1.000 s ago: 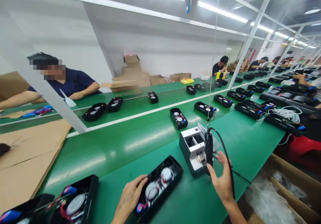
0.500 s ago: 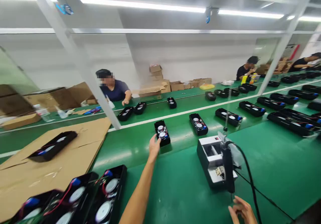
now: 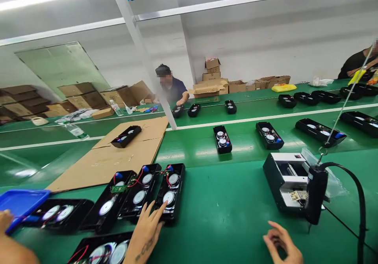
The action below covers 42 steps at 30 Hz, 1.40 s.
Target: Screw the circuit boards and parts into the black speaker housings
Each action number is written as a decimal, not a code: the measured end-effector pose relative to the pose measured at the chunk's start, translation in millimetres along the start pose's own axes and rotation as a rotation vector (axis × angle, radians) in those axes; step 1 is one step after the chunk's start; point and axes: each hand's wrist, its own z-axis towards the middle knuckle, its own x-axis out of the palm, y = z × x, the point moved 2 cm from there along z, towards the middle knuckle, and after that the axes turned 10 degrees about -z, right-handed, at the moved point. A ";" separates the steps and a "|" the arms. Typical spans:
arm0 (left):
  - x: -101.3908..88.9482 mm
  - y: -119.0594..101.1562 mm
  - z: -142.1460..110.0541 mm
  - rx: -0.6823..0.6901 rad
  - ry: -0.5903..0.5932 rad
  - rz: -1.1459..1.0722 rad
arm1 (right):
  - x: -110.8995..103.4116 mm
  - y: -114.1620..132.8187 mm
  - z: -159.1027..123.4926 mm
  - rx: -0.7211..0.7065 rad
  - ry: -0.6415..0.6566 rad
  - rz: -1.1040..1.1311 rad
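Speaker housings (image 3: pixel 138 189) lie on the workbench (image 3: pixel 224 232) — a benchtop machine (image 3: pixel 285 183) to their right, a cardboard sheet (image 3: pixel 103 169) behind.

No word or number can be read here. A small sticker (image 3: pixel 298 195) on the white machine (image 3: pixel 280 177) at right and a green circuit board (image 3: pixel 121 188) at near left seem to carry marks, but they are too small and blurred to read.
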 end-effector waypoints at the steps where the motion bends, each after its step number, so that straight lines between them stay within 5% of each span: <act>1: 2.1 -8.0 5.3 0.009 0.003 -0.002 | 16.5 12.0 -7.5 -0.060 0.056 0.005; 4: 11.2 -72.7 38.7 0.067 -0.045 -0.076 | 67.8 50.4 -35.4 -0.253 0.233 -0.065; 8: 24.5 -193.6 82.2 0.042 -0.197 -0.268 | 109.1 79.0 -56.6 -0.394 0.189 -0.156; 11: 27.6 -255.9 93.2 0.074 -0.184 -0.463 | 98.7 76.7 -42.4 -0.451 0.114 -0.136; 13: 22.1 -271.6 91.6 0.132 -0.171 -0.548 | 73.0 70.1 -19.1 -0.471 0.168 -0.120; 16: 7.0 -259.9 82.9 0.184 -0.198 -0.640 | 23.6 62.0 25.8 -0.476 0.425 -0.134; 21: -3.7 -212.1 72.6 0.207 -0.166 -0.741 | -42.8 63.2 80.0 -0.406 0.667 -0.187; 25: 0.7 -192.8 70.0 0.187 -0.153 -0.725 | -62.2 77.8 69.4 -0.364 0.580 -0.279; 29: 7.0 -185.4 65.1 0.073 -0.148 -0.710 | -47.6 106.7 21.3 -0.571 0.257 -0.297; 34: 14.8 -187.0 65.3 0.096 -0.164 -0.745 | 9.1 142.4 -20.2 -0.751 0.228 -0.263; 36: 16.2 -189.8 67.1 0.111 -0.154 -0.743 | 22.1 151.6 -14.1 -0.633 0.176 -0.130; 40: 14.5 -196.2 67.9 0.083 -0.167 -0.735 | 22.5 157.0 21.1 -0.142 0.142 0.072; 42: 13.5 -199.6 67.3 0.101 -0.170 -0.738 | 14.2 158.9 37.6 -0.153 0.207 0.084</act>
